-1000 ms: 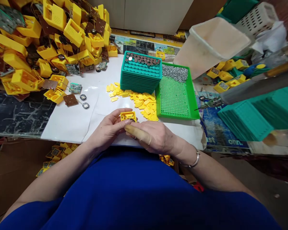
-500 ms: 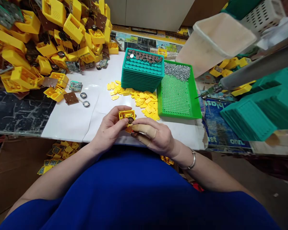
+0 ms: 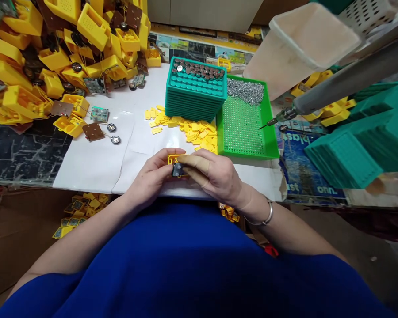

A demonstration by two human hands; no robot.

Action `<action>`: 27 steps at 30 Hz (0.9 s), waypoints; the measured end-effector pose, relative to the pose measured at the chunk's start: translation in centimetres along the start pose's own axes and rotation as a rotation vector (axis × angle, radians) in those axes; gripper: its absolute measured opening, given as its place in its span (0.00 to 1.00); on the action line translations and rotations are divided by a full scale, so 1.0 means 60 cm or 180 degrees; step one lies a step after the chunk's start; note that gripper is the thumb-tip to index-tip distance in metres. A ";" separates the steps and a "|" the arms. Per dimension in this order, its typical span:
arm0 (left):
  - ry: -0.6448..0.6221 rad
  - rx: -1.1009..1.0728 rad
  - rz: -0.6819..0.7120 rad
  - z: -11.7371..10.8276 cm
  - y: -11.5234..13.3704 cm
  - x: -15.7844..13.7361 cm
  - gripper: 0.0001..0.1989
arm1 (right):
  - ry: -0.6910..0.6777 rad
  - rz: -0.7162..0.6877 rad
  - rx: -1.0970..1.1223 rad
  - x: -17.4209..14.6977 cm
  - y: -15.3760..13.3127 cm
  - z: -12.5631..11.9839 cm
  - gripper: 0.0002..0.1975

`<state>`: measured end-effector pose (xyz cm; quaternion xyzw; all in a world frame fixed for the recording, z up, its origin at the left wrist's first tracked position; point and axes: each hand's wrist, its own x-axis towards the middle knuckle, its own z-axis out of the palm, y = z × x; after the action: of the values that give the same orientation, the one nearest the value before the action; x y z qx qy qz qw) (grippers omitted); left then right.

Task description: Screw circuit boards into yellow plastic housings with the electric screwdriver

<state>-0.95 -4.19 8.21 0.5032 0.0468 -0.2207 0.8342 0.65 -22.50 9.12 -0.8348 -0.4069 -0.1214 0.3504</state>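
Close to the table's front edge, my left hand [image 3: 150, 175] is closed round a small yellow plastic case [image 3: 170, 160], its open side facing up. A small dark circuit board [image 3: 178, 169] lies over the case's opening, tilted or flat I cannot tell. My right hand [image 3: 220, 174], with tan covers on its thumb and a finger, is pinched at the board's right edge. Those fingertips hide part of the board and the case's right side. Small yellow plastic pieces [image 3: 199, 132] lie scattered just beyond both hands.
Stacked teal trays [image 3: 194, 99] hold round metal parts on top. Beside them sits a green basket [image 3: 272, 141] of screws, with a hanging screwdriver [image 3: 285, 114] over its right side. Wired yellow cases [image 3: 96, 26] are heaped at left. A pale bin [image 3: 285, 48] stands behind.
My right hand has brought the board up over the case, its other face now showing. The round speaker inside is now covered. The whole view has shifted slightly.
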 end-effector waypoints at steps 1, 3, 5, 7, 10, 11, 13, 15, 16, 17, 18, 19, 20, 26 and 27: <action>0.0000 -0.0145 -0.0103 0.000 0.001 0.001 0.14 | -0.0047 0.0042 0.0020 0.002 0.002 -0.001 0.14; 0.0016 -0.0359 -0.0210 0.001 0.005 0.003 0.13 | -0.0088 0.0089 0.0053 0.005 0.006 -0.002 0.15; 0.0017 -0.0489 -0.0266 0.000 0.008 0.004 0.13 | -0.0120 0.0136 0.0049 0.006 0.008 -0.002 0.15; 0.0037 -0.0548 -0.0295 0.000 0.010 0.005 0.14 | -0.0153 0.0165 -0.0015 0.007 0.009 -0.001 0.15; 0.0047 -0.0592 -0.0308 -0.001 0.010 0.006 0.15 | -0.0145 0.0222 -0.0177 0.008 0.007 0.000 0.15; 0.0042 -0.0603 -0.0302 -0.001 0.010 0.007 0.15 | -0.0119 0.0250 -0.0219 0.008 0.006 0.001 0.15; -0.0002 -0.0598 -0.0291 -0.002 0.009 0.008 0.15 | -0.0042 0.0301 -0.0243 0.009 0.005 0.001 0.14; -0.0063 -0.0536 -0.0278 -0.002 0.008 0.009 0.16 | 0.0046 0.0335 -0.0228 0.009 0.004 0.000 0.14; -0.0089 -0.0488 -0.0277 -0.002 0.008 0.009 0.17 | 0.0077 0.0347 -0.0226 0.009 0.003 -0.001 0.14; -0.0104 -0.0439 -0.0276 -0.002 0.008 0.009 0.17 | 0.0091 0.0355 -0.0231 0.009 0.003 -0.002 0.13; -0.0108 -0.0393 -0.0269 -0.002 0.008 0.009 0.17 | 0.0089 0.0359 -0.0238 0.010 0.002 -0.003 0.13; -0.0108 -0.0351 -0.0261 -0.002 0.008 0.008 0.17 | 0.0080 0.0359 -0.0234 0.010 0.002 -0.004 0.12; -0.0111 -0.0309 -0.0253 -0.002 0.007 0.007 0.17 | 0.0070 0.0351 -0.0207 0.011 0.002 -0.005 0.11; -0.0264 0.0307 0.0150 0.000 -0.003 0.002 0.16 | -0.0182 0.0471 0.0391 0.022 0.018 -0.014 0.05; -0.0301 0.0479 0.0251 0.002 -0.004 0.001 0.16 | -0.0313 0.0573 0.0498 0.025 0.021 -0.014 0.04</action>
<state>-0.98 -4.41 8.05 0.5549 -0.0293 -0.2141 0.8034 2.65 -22.74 9.86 -0.8430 -0.3552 -0.0163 0.4036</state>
